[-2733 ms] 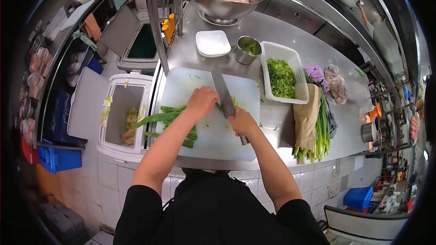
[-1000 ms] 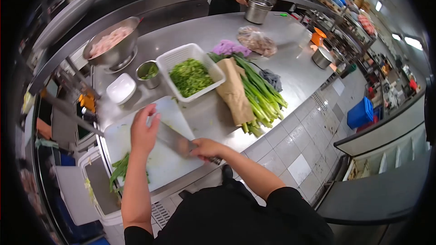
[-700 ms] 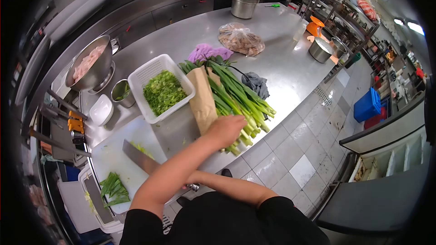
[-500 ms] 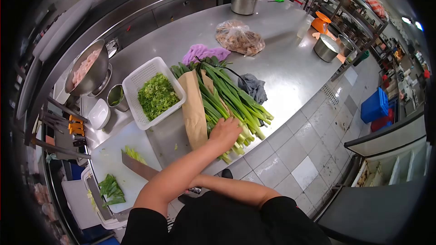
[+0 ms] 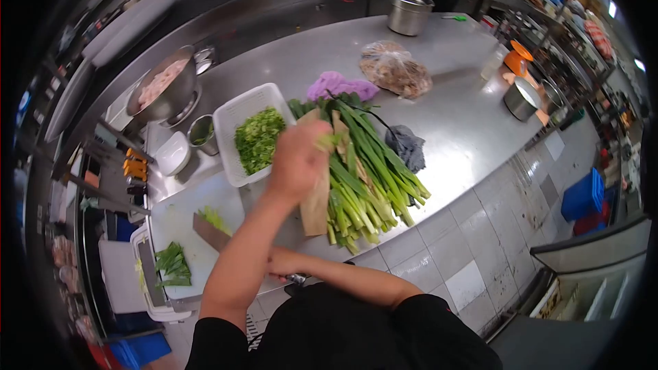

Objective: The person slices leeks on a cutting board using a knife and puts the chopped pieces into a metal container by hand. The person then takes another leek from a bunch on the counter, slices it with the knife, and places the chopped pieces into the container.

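My left hand (image 5: 299, 159), slightly blurred, is raised over a brown paper wrapper (image 5: 315, 205). Its fingers are closed, with light green onion stalk (image 5: 330, 141) showing at their tips. Below and to the right lies a big bunch of green onions (image 5: 373, 171), pale ends toward me. My right hand (image 5: 277, 261), partly behind my left forearm, grips a knife with a broad blade (image 5: 208, 233). That blade rests by some cut green onion (image 5: 216, 218) on a white cutting board (image 5: 199, 199). Dark green leaf pieces (image 5: 173, 264) lie on the board's near-left part.
A white basket (image 5: 232, 164) of chopped green onion stands behind the board. To its left are a white bowl (image 5: 172, 153), a metal cup (image 5: 203, 135) and a steel bowl of pale meat (image 5: 168, 96). A purple cloth (image 5: 340, 85), bagged food (image 5: 395, 70) and crumpled dark plastic (image 5: 406, 148) lie farther back.
My left hand has lifted from the green onion bunch and moved up and left, with stalk in its fingers. My right hand still holds the knife on the board. The view has shifted slightly.
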`<action>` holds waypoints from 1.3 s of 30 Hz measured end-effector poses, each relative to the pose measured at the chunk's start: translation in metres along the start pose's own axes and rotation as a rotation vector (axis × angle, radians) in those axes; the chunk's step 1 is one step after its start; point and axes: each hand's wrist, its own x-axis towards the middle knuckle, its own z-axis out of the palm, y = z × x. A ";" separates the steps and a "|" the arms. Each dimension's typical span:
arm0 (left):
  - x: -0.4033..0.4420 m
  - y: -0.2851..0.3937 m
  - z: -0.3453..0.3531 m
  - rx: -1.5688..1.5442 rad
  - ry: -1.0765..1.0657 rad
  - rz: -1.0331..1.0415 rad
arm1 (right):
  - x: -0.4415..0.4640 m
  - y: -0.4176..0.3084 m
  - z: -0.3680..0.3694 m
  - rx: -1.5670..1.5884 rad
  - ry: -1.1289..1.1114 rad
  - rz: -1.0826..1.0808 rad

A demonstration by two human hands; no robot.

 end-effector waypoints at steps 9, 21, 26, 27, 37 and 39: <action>-0.121 -0.022 -0.293 -0.440 0.677 -0.453 | 0.002 -0.009 0.001 0.004 0.052 0.212; -0.285 -0.004 -0.509 0.724 0.688 -0.369 | 0.056 -0.057 0.055 -0.136 0.158 0.292; -0.292 -0.102 -0.430 0.755 0.165 -0.259 | 0.080 -0.058 0.075 -0.224 0.411 0.298; -0.294 -0.121 -0.402 0.750 0.070 -0.190 | 0.084 -0.054 0.078 -0.245 0.450 0.301; -0.318 -0.170 -0.321 0.265 -0.323 -0.500 | 0.080 -0.076 0.115 -0.496 0.550 0.356; -0.322 -0.171 -0.328 0.267 -0.299 -0.641 | 0.077 -0.071 0.115 -0.684 0.499 0.345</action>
